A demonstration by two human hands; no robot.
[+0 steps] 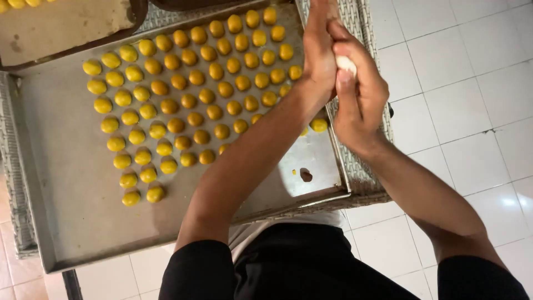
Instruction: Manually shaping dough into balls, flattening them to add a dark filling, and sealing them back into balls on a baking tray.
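My left hand [318, 53] and my right hand [360, 91] are pressed together over the right edge of a metal baking tray [66, 211]. A pale lump of dough [346, 64] shows between the palms, and both hands close around it. Rows of several small yellow dough balls [189, 101] cover the upper half of the tray. My left forearm crosses over the tray's lower right part and hides a few balls.
A second tray [61, 25] with a few yellow balls lies at the top left. Both trays rest on a woven grey surface [366, 183]. White floor tiles [472, 111] lie to the right. A dark spot [306, 175] marks the tray's lower right.
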